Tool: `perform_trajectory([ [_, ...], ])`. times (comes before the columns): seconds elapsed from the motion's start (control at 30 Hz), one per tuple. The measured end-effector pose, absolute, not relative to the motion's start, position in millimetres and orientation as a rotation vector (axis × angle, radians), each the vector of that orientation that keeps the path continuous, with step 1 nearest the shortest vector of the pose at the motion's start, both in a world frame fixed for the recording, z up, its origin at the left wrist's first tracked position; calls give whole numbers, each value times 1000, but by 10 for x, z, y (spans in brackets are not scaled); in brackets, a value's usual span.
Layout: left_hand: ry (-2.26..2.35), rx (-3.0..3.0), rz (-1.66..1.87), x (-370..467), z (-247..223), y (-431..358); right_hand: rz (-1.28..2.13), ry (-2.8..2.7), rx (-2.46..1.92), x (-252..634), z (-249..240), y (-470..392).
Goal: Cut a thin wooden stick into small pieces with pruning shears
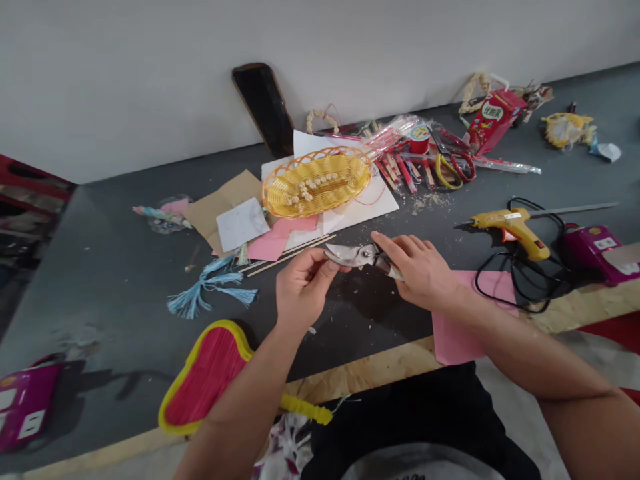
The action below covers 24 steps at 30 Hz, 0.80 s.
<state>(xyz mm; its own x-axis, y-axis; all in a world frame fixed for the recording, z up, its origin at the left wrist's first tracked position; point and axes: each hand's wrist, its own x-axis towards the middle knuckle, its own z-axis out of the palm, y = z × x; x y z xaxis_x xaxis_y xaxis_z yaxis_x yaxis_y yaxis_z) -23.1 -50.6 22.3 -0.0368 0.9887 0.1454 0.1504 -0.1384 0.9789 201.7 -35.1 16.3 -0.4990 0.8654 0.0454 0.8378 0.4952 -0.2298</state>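
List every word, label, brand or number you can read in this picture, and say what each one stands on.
"优酸乳", on the red drink carton.
Too small or blurred to read: the labels on the red spool, the yellow glue gun and the two purple boxes.
Lettering on the grey clothing: cut off by the bottom edge, unreadable.

Red drink ctn (pixel 494 128), upper rt, reads "优酸乳" in Chinese chars.
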Motion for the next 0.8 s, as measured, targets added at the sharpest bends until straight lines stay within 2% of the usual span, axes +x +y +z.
perform_trajectory([
  [0.8, 1227, 1444, 1251, -230, 247, -567, 217, -2567, -1448, 2009, 180, -388],
])
